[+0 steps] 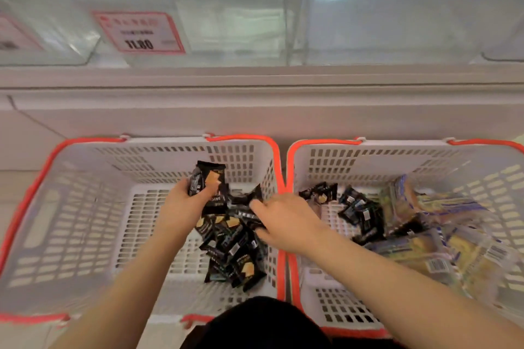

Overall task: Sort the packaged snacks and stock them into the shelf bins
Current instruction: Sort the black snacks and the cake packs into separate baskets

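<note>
While my left hand (185, 201) grips a few black snack packets (208, 181) above the left basket (71, 207), my right hand (279, 219) pinches more from the black pile (232, 249) inside it.

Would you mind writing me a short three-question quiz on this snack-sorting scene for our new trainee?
1. True or false: the left hand holds black snack packets.
2. Which basket are both hands working in?
A. left basket
B. right basket
C. neither
3. Fill in: besides a few black packets, the right basket holds ___-and-blue packages.

Key:
1. True; it holds a small bunch raised above the pile.
2. A; the right hand reaches across onto the black packet pile.
3. Yellow.
</note>
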The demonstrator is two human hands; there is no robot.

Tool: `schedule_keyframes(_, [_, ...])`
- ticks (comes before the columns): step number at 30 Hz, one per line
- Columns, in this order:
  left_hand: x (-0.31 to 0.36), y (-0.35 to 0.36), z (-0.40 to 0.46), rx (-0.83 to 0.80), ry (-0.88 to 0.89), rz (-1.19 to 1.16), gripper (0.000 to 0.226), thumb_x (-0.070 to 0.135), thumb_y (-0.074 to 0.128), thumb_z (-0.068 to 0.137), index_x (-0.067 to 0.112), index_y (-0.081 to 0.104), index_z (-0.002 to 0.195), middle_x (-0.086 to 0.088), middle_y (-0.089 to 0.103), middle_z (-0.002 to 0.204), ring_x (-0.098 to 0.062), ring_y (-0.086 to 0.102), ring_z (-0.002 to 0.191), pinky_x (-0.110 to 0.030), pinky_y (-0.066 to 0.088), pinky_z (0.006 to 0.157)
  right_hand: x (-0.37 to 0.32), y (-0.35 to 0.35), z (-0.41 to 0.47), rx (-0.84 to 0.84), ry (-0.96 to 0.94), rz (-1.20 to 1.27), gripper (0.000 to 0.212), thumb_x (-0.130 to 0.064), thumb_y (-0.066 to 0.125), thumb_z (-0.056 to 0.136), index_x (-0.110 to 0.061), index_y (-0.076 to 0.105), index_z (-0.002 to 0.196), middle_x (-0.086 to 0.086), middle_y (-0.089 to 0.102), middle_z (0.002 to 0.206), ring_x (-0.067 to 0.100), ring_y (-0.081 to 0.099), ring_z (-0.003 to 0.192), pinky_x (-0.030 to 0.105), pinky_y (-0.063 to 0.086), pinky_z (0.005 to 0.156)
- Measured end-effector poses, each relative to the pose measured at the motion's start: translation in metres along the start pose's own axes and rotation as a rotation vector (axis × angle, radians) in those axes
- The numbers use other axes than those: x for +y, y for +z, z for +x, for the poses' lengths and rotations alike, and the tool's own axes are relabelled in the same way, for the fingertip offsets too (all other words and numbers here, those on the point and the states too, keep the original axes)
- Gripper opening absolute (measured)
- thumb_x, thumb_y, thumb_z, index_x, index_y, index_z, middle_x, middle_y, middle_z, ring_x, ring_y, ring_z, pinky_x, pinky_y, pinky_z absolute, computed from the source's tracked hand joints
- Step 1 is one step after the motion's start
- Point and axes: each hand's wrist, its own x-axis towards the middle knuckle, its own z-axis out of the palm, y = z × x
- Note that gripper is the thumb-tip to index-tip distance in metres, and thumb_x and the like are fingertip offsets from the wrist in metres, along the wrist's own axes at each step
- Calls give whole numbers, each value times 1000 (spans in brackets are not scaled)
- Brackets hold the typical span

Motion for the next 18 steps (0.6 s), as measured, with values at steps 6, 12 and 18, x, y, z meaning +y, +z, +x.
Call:
schedule_keyframes(6, [-55,0,-7,-237,-96,292,45,51,60,83,18,52,112,-4,62,110,-16,57,84,-25,41,65,-23,17,5,-26,-26,-109,38,-31,45,93,-7,49,122,10,51,126,28,41,121,38,23,109])
schedule_keyframes(12, [-35,22,-31,-257,389,485,40,28,57,90,13,52,127,-1,53,123,-17,51,115,-23,38,92,-8,3,-17,306,149,21,22,-22,61,83,-7,66,97,8,65,100,29,58,98,40,45,91])
schedule_keyframes(18, [44,67,-50,-295,1049,464,30,23,42,86,10,66,98,-2,63,92,-18,59,87,-31,47,77,56,46,-57,328,624,286,12,-18,53,91,-10,61,95,5,60,91,26,56,86,36,46,66])
